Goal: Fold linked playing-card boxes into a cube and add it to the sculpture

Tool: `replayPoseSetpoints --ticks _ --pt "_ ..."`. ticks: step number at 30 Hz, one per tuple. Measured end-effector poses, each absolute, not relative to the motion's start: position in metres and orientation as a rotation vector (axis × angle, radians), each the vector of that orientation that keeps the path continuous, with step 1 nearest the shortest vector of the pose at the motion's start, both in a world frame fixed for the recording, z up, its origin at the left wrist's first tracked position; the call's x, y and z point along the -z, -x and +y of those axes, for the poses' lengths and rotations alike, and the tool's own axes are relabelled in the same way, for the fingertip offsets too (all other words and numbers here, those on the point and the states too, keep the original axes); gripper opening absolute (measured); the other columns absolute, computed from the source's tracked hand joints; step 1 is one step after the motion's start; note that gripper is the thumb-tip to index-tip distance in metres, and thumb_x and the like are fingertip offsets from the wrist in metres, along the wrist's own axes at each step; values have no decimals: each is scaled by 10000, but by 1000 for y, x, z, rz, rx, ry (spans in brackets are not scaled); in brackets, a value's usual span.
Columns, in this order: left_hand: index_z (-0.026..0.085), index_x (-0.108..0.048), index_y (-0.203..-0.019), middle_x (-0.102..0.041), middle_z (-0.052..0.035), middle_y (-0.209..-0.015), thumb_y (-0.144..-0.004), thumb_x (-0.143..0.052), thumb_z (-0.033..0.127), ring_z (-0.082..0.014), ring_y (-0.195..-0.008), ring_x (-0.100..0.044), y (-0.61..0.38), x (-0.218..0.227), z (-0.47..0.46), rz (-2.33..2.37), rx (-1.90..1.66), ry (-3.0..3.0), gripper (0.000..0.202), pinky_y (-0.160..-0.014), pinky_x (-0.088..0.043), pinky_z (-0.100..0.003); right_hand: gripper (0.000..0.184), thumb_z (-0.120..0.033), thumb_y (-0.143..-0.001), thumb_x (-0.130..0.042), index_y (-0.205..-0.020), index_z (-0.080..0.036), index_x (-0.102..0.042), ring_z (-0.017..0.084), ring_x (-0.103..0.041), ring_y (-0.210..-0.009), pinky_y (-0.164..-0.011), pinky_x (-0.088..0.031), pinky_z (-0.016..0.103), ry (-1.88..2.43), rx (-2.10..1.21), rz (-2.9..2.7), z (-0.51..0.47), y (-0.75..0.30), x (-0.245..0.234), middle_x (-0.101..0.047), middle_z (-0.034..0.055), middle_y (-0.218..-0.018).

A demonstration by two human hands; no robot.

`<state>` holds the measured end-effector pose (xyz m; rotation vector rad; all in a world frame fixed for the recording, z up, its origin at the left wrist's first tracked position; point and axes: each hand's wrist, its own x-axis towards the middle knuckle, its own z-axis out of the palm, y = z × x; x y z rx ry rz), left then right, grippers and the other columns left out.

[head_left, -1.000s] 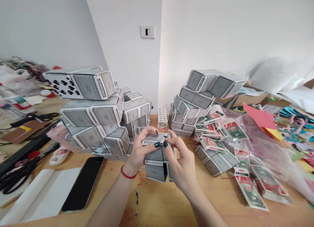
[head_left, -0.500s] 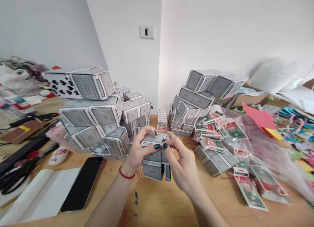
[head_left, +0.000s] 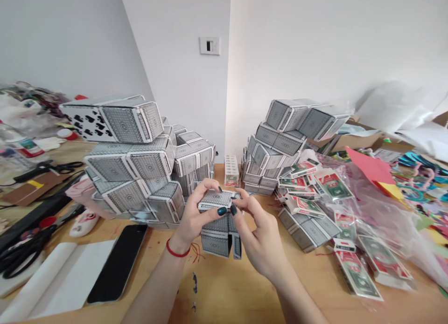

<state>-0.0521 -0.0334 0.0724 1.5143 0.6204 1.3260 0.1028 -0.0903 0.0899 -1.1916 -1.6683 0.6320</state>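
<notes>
A small block folded from grey-backed playing cards (head_left: 215, 242) is between my hands above the wooden table, its right side showing a dark gap. My left hand (head_left: 196, 214), a red string around its wrist, holds the left of the block's upper part, thumb in front and fingers behind. At the upper right end, my right hand (head_left: 262, 237) is closed, thumb and index finger pinching at the card edges; their tips hide exactly what they grip. Behind stand a large stepped stack of card blocks (head_left: 149, 168) on the left and another stack (head_left: 280, 140) on the right.
A black phone (head_left: 118, 263) and white paper (head_left: 75, 275) lie left, with black scissors (head_left: 26, 249) beyond. Red-and-green card packs (head_left: 359, 272), a further card block (head_left: 311, 230) and clear plastic spread across the right. A stack of card packs (head_left: 231, 170) stands by the wall.
Both hands and the block have shifted slightly left. The block's upper part has tilted a little, showing more of its top. The surroundings look the same.
</notes>
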Motion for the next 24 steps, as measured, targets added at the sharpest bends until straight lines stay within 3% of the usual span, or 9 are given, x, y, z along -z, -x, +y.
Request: replayPoseSetpoints --ticks 11,24 --pt "207 -524 -930 -436 -37 -951 -691 -681 280 -187 -885 -435 52 -72 -34 602 -1318 -1540 296 -783 -351 -274 144 -218 -888 -435 -951 -203 -564 144 -601 -981 -825 -440 214 1112 -490 -1789 -91 -107 -95 -631 56 -1013" --pt "207 -542 -911 -438 -36 -957 -693 -681 308 -178 -851 -458 48 -72 -36 609 -1319 -1469 277 -756 -377 -265 160 -228 -866 -472 -976 -210 -587 229 -498 -1209 -917 -449 332 1073 -608 -1657 -88 -105 -88 -619 112 -1170"
